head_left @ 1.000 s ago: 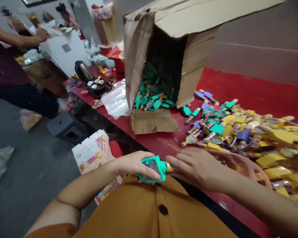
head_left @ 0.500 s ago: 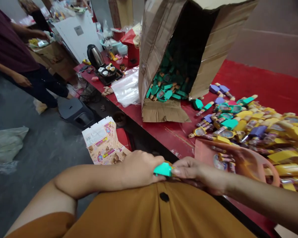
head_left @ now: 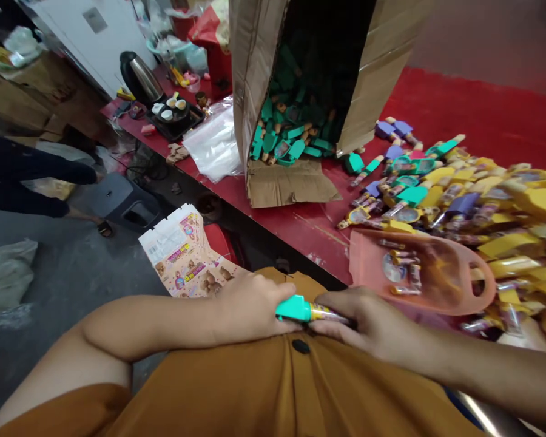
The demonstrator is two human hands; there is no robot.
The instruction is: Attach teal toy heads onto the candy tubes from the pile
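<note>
At my waist, my left hand (head_left: 250, 303) is closed on a green plastic toy piece (head_left: 295, 309). A small tube with a yellow and purple printed label (head_left: 325, 314) joins its right end, in line with it. Thumb and fingers of my right hand (head_left: 373, 318) are wrapped round that tube, hiding its far end. Beside my left wrist lie printed sheets (head_left: 193, 261) with bears on them. To the right, a pink plastic scoop (head_left: 450, 276) holds several small labelled tubes (head_left: 407, 261).
A cardboard box (head_left: 255, 73) on its side spills green pieces (head_left: 295, 145) toward the red table (head_left: 300, 227). Yellow, purple and green pieces with tubes (head_left: 486, 206) are heaped at right. Clear bags (head_left: 216, 142), a kettle (head_left: 141, 79) and a cup tray (head_left: 175, 121) stand behind. A person's legs (head_left: 31, 182) show at left.
My right hand has shifted right along the tube, showing more of its label. The camera view has turned, and the person at left has moved further out of view.
</note>
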